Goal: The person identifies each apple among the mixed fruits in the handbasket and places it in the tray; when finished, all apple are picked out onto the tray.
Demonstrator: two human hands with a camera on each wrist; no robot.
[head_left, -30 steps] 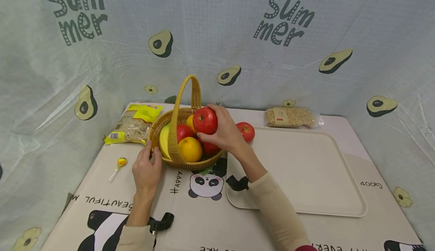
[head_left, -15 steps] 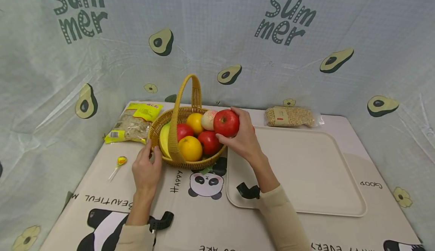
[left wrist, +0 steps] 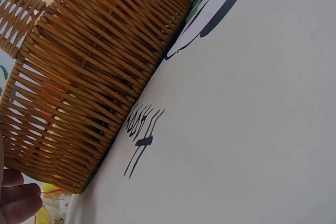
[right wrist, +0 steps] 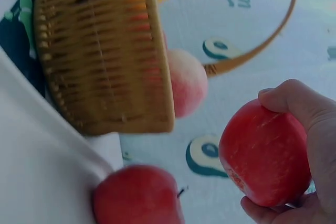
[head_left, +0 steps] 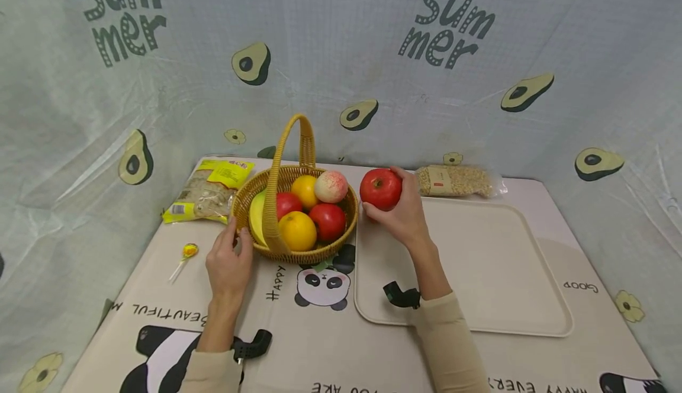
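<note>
Red pomegranate (head_left: 380, 190): right hand (head_left: 407, 215) is pinching it, left hand (head_left: 229, 263) is resting spread against basket (left wrist: 94, 72); smooth skin slipping could be bruising apple (right wrist: 139, 195) below.

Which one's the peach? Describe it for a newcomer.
Find the tall-handled wicker basket. In the head view, look inside toward its back right: that's the peach. It's whitish with a pink blush, unlike the solid yellow-orange fruit and red fruit beside it.

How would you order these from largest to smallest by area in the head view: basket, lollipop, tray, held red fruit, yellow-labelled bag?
1. tray
2. basket
3. yellow-labelled bag
4. held red fruit
5. lollipop, roughly as long as the fruit is wide, but much thinner
</note>
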